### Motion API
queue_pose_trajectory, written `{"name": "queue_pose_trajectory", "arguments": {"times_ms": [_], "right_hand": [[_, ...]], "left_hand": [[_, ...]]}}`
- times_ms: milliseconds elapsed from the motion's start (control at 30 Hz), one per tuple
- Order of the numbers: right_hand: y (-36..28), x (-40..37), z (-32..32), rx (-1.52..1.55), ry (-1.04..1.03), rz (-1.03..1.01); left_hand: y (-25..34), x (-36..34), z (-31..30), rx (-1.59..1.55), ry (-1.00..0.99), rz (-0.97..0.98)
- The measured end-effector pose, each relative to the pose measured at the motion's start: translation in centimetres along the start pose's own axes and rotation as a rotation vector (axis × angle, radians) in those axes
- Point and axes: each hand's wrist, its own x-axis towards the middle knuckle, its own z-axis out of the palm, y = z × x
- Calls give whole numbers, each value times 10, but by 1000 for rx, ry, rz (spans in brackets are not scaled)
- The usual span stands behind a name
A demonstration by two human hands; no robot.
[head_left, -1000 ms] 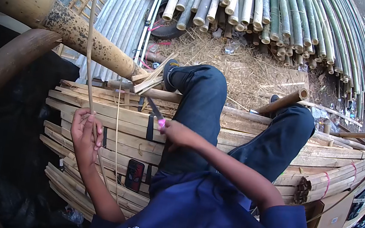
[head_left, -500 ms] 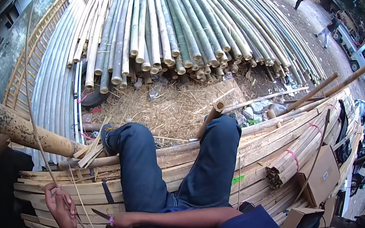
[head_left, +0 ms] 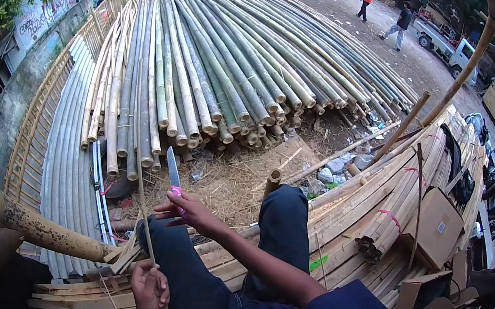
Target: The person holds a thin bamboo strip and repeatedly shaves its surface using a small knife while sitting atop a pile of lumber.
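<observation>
A long thin bamboo strip runs up and away from my left hand, whose fingers are curled around it near my lap. Higher and a little to the right, my right hand grips a knife with pink on its handle. Its blade points up and away from me, and some of the hand's fingers stretch out to the left. The knife sits just right of the strip, over my bent left knee. Split bamboo slats lie beneath me.
A large stack of bamboo poles spreads out ahead, above straw-littered ground. At the left a thick bamboo pole crosses. Tied slat bundles and a cardboard box lie right. Two people walk near a white truck.
My right hand has lifted the knife from beside my lap up and away from me. My left hand has shifted right with the strip. The view has tilted up.
</observation>
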Motion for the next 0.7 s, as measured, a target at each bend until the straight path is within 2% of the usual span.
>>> {"name": "queue_pose_trajectory", "arguments": {"times_ms": [33,67,133,233,367,567,700], "right_hand": [[-9,-6,-7,138,-73,-60],[-15,-13,-10,177,-55,-157],[-16,-21,-25,60,38,-254],[-22,-29,-36,32,120,-280],[-41,-28,-38,-85,112,-255],[-65,-25,-37,-44,132,-250],[-50,-27,-37,-29,177,-196]], "left_hand": [[-6,6,10,-11,-7,-71],[-13,10,17,-46,-39,-102],[-24,18,31,-46,-61,-148],[-30,30,42,-47,-141,-202],[-33,50,51,-91,-195,-273],[-30,71,55,-202,-271,-351],[-30,69,53,-276,-317,-368]]}}
